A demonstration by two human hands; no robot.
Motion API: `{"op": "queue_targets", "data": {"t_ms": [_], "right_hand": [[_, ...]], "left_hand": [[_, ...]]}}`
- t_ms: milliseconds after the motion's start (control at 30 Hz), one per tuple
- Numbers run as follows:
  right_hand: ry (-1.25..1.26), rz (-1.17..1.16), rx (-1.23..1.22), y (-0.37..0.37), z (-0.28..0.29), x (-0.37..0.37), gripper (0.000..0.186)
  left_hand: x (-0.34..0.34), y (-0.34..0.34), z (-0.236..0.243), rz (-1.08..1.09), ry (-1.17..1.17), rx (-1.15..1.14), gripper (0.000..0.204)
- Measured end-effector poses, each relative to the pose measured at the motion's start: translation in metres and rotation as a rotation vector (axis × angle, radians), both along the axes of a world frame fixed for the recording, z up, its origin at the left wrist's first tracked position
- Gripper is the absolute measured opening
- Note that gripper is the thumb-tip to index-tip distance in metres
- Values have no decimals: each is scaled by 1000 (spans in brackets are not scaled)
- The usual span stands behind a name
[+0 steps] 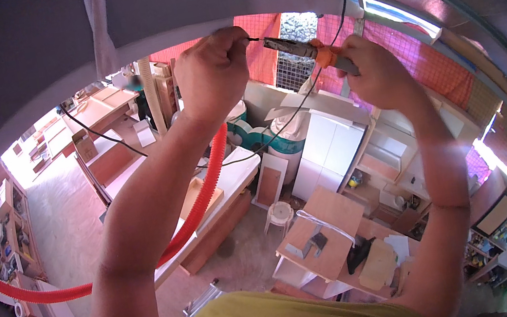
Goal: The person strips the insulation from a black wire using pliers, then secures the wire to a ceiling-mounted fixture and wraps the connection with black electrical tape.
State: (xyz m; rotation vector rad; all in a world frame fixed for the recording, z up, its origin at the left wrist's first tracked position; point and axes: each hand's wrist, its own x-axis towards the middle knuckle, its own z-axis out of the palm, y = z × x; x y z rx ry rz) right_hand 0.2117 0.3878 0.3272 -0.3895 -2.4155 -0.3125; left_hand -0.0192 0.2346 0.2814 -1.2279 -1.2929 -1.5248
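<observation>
Both my arms are raised in front of me, high above the workshop floor. My left hand (214, 75) is closed, its thumb and finger pinching the end of a thin black wire (253, 39). My right hand (379, 72) wraps round the orange and grey handles of metal-jawed pliers (292, 47). The jaws point left toward my left hand, close to the wire; whether they grip it I cannot tell. A black cable (299, 109) hangs from the overhead panel near my right hand and sags behind both arms toward the left.
A large grey panel (176, 5) spans overhead. A red corrugated hose (199, 213) loops behind my left arm. Below stand a long workbench (212, 231), a white stool (279, 213), a wooden table (335, 212) with tools, and a white cabinet (325, 147). Part of a metal ladder (203, 299) shows.
</observation>
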Motion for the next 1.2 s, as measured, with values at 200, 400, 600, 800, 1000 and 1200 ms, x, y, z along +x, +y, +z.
{"op": "queue_targets", "data": {"t_ms": [200,400,600,800,1000,1200], "right_hand": [[-576,101,-788,8,66,16,25],[-59,-48,77,15,-1,10,32],[439,-222,753,26,-42,4,28],[584,-307,954,27,-43,-17,16],[632,-283,1029,31,-42,-25,10],[614,-296,1060,39,-40,-27,16]], "left_hand": [[5,1,4,-46,37,17,5],[3,0,1,-60,-6,-9,7],[11,0,2,-70,-51,-33,8],[10,-1,0,-48,-29,-37,9],[9,-1,0,-53,-4,-23,9],[11,-1,1,-72,-18,-11,8]]}}
